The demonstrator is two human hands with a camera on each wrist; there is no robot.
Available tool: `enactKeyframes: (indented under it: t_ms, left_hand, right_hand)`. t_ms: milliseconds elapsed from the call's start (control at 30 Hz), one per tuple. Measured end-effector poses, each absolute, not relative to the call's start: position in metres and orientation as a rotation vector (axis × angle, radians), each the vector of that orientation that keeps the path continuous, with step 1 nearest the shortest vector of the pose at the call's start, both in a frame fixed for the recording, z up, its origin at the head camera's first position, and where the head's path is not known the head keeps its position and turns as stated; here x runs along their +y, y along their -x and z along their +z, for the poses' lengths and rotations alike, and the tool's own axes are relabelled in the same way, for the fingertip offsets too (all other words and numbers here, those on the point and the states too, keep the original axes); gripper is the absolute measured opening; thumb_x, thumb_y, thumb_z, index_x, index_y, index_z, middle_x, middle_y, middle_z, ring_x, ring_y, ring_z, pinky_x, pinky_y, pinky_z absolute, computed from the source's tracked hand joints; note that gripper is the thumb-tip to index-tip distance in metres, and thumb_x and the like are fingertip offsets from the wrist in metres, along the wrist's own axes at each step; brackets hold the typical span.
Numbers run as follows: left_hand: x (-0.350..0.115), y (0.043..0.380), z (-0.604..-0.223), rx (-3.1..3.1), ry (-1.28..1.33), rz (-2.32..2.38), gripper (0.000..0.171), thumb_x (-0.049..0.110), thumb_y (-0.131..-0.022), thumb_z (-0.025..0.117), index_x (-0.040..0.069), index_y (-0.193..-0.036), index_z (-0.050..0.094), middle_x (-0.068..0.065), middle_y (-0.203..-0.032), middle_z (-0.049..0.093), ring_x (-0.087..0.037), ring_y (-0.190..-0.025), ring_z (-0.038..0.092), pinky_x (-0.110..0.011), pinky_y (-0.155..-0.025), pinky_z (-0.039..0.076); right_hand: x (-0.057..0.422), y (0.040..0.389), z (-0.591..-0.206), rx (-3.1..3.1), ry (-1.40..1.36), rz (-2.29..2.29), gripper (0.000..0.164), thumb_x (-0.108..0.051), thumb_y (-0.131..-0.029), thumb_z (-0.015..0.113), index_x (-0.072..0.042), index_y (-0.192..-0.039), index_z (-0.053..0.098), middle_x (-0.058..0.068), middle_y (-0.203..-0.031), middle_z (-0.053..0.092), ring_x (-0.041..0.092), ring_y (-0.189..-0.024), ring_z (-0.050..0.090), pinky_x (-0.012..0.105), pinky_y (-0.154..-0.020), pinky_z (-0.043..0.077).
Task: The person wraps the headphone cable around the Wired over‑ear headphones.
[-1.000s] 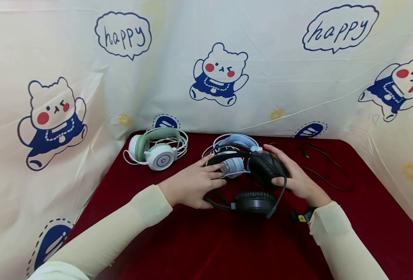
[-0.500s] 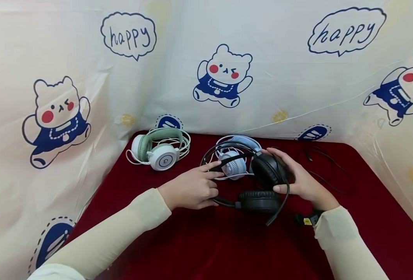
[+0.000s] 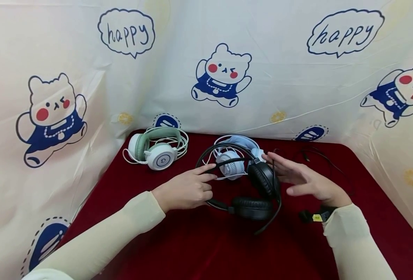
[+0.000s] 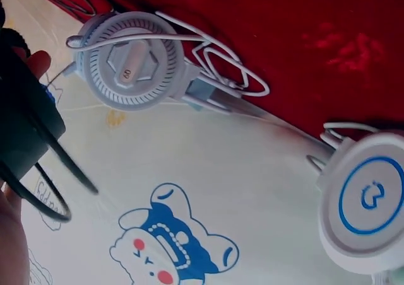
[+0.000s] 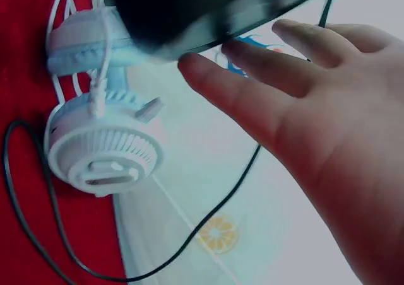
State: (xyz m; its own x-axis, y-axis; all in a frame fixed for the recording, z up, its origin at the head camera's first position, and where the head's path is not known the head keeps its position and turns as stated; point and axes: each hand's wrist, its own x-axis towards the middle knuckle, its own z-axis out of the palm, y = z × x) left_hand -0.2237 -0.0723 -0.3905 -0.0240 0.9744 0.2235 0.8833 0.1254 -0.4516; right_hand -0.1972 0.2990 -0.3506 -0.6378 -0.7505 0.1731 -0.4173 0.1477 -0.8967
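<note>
A black over-ear headset [image 3: 252, 209] with a thin boom microphone [image 3: 270, 222] hangs over the red cloth. My left hand [image 3: 185, 189] grips its headband, fingers curled at the left end of the band. My right hand [image 3: 311, 181] is beside the right ear cup [image 3: 263, 177], fingers straight and thumb apart from it. In the right wrist view, the fingertips of the right hand [image 5: 303, 96] come right at the edge of the dark cup. A light blue and white headset [image 3: 231, 166] lies behind the black one, which partly covers it in the head view.
A green and white headset [image 3: 161, 158] with a coiled white cable stands at the back left. Black cable [image 3: 327, 159] runs across the red cloth [image 3: 206, 249] at the back right. A printed white curtain [image 3: 280, 77] encloses the table on the back and sides.
My right hand has let go of the ear cup and moved right, its thumb lifting away. The black headset has tilted, its microphone swinging lower and left. My left hand keeps its hold.
</note>
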Motion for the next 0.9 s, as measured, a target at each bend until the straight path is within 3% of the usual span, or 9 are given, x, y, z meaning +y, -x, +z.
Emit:
enactKeyframes:
  t_ms: [133, 267, 367, 500, 567, 633, 700, 800, 900]
  left_hand:
    - [-0.075, 0.225, -0.392, -1.933, 1.789, 0.279, 0.006, 0.022, -0.083, 0.072, 0.018, -0.080, 0.068, 0.006, -0.083, 0.071, -0.022, -0.114, 0.057, -0.049, -0.114, 0.016]
    - [-0.077, 0.224, -0.394, -1.932, 1.791, 0.265, 0.008, 0.019, -0.083, 0.071, 0.018, -0.077, 0.066, 0.007, -0.079, 0.070, -0.021, -0.110, 0.057, -0.049, -0.114, 0.016]
    - [-0.077, 0.222, -0.394, -1.933, 1.793, 0.248, 0.008, 0.016, -0.084, 0.069, 0.018, -0.077, 0.066, 0.006, -0.079, 0.070, -0.021, -0.110, 0.057, -0.048, -0.114, 0.015]
    - [-0.076, 0.219, -0.393, -1.919, 1.802, 0.243, 0.008, 0.014, -0.086, 0.066, 0.019, -0.079, 0.068, 0.006, -0.080, 0.070, -0.021, -0.110, 0.057, -0.049, -0.114, 0.016]
    - [-0.075, 0.218, -0.392, -1.909, 1.806, 0.249, 0.010, 0.012, -0.086, 0.065, 0.018, -0.081, 0.070, 0.005, -0.080, 0.070, -0.021, -0.111, 0.056, -0.049, -0.114, 0.016]
    - [-0.075, 0.216, -0.391, -1.896, 1.811, 0.268, 0.012, 0.010, -0.087, 0.064, 0.018, -0.083, 0.071, 0.004, -0.082, 0.070, -0.022, -0.113, 0.055, -0.049, -0.114, 0.015]
    - [-0.073, 0.215, -0.391, -1.878, 1.815, 0.292, 0.012, 0.009, -0.088, 0.064, 0.017, -0.085, 0.071, 0.004, -0.085, 0.071, -0.023, -0.116, 0.054, -0.049, -0.114, 0.015]
    - [-0.071, 0.212, -0.389, -1.879, 1.814, 0.319, 0.011, 0.009, -0.088, 0.065, 0.018, -0.089, 0.072, 0.004, -0.089, 0.072, -0.023, -0.119, 0.053, -0.048, -0.115, 0.014]
    - [-0.070, 0.211, -0.388, -1.898, 1.806, 0.330, 0.011, 0.011, -0.088, 0.067, 0.018, -0.092, 0.074, 0.005, -0.091, 0.072, -0.022, -0.121, 0.052, -0.048, -0.115, 0.012]
  right_hand:
    - [0.295, 0.194, -0.341, 2.266, 1.208, -1.435, 0.067, 0.013, -0.092, 0.047, -0.002, -0.153, 0.021, 0.019, -0.153, 0.032, 0.018, -0.138, 0.037, 0.028, -0.103, 0.037]
    - [0.282, 0.189, -0.332, 2.398, 1.262, -1.323, 0.065, 0.018, -0.092, 0.044, -0.003, -0.151, 0.029, 0.019, -0.142, 0.049, 0.020, -0.129, 0.049, 0.024, -0.097, 0.042]
    - [0.271, 0.184, -0.324, 2.434, 1.290, -1.254, 0.067, 0.020, -0.091, 0.043, -0.007, -0.151, 0.033, 0.014, -0.138, 0.054, 0.023, -0.122, 0.054, 0.024, -0.084, 0.048]
    - [0.261, 0.179, -0.316, 2.487, 1.292, -1.169, 0.072, 0.023, -0.088, 0.044, -0.012, -0.151, 0.035, 0.009, -0.135, 0.058, 0.016, -0.091, 0.061, 0.025, -0.060, 0.047]
    - [0.258, 0.178, -0.313, 2.503, 1.267, -1.131, 0.074, 0.024, -0.087, 0.043, -0.013, -0.151, 0.037, 0.006, -0.135, 0.058, 0.014, -0.076, 0.054, 0.026, -0.053, 0.044]
    - [0.255, 0.176, -0.311, 2.530, 1.246, -1.065, 0.074, 0.023, -0.088, 0.042, -0.014, -0.151, 0.037, 0.003, -0.137, 0.057, 0.012, -0.079, 0.055, 0.023, -0.061, 0.048]
    - [0.251, 0.174, -0.309, 2.563, 1.228, -0.973, 0.072, 0.021, -0.089, 0.043, -0.015, -0.150, 0.038, 0.000, -0.141, 0.053, 0.013, -0.103, 0.059, 0.024, -0.081, 0.051]
    - [0.243, 0.170, -0.306, 2.628, 1.233, -0.799, 0.068, 0.016, -0.091, 0.045, -0.019, -0.150, 0.039, -0.004, -0.150, 0.042, 0.019, -0.136, 0.039, 0.039, -0.104, 0.038]
    - [0.235, 0.166, -0.303, 2.697, 1.232, -0.628, 0.068, 0.009, -0.094, 0.046, -0.025, -0.152, 0.036, -0.001, -0.157, 0.029, 0.026, -0.144, 0.023, 0.048, -0.105, 0.032]
